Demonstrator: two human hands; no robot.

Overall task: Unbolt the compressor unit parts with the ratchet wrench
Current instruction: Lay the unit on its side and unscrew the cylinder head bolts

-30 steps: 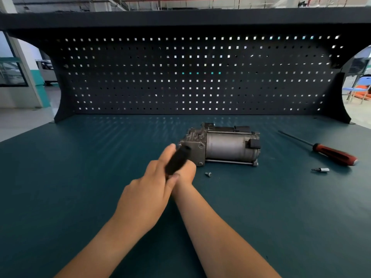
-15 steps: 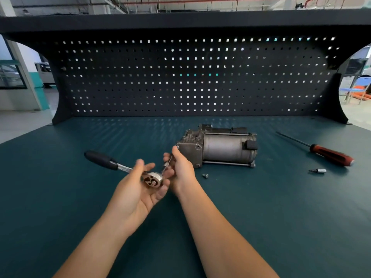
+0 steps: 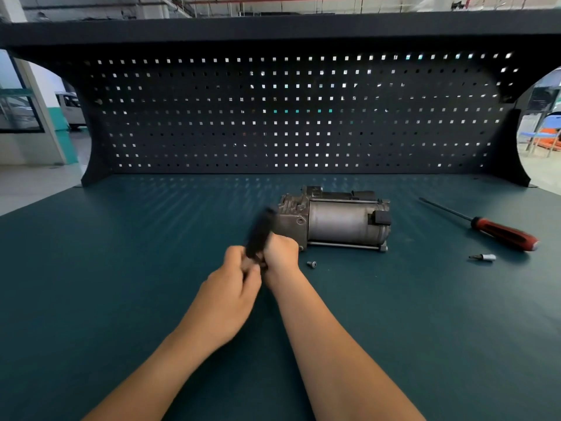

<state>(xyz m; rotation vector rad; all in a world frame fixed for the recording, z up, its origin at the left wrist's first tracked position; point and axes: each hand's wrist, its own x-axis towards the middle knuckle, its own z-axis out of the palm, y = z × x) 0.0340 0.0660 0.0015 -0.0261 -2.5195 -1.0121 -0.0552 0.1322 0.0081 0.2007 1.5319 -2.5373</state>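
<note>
Head view, centre of the frame: our left hand [image 3: 230, 287] is curled round the lower end of the wrench [image 3: 259, 230]. Its black handle points up and away from us and is blurred. Just right of it, and touching it, our right hand [image 3: 280, 253] is curled as well, close against the lower-left corner of the compressor [image 3: 343, 223]. The fingers hide what it pinches, so we cannot tell whether it is the drive end or something else.

We judge that we are bringing the wrench onto a bolt at that cast end. To do this well, we should seat the drive square and fully home before we pull. The right hand should press the head along the bolt's line while the left swings the handle in short arcs. We should also check that the ratchet is set to loosen.

One bolt [image 3: 311, 264] already lies loose on the bench [image 3: 121, 299], just in front of the compressor. The next one should go beside it so that neither rolls off.

The compressor lies on its side, right of centre, with nothing clamping it. It may slide or turn under the pull, so we should brace it. Further right lie a spare bit [image 3: 485, 257] and a screwdriver [image 3: 504, 234], well apart from the work.
</note>
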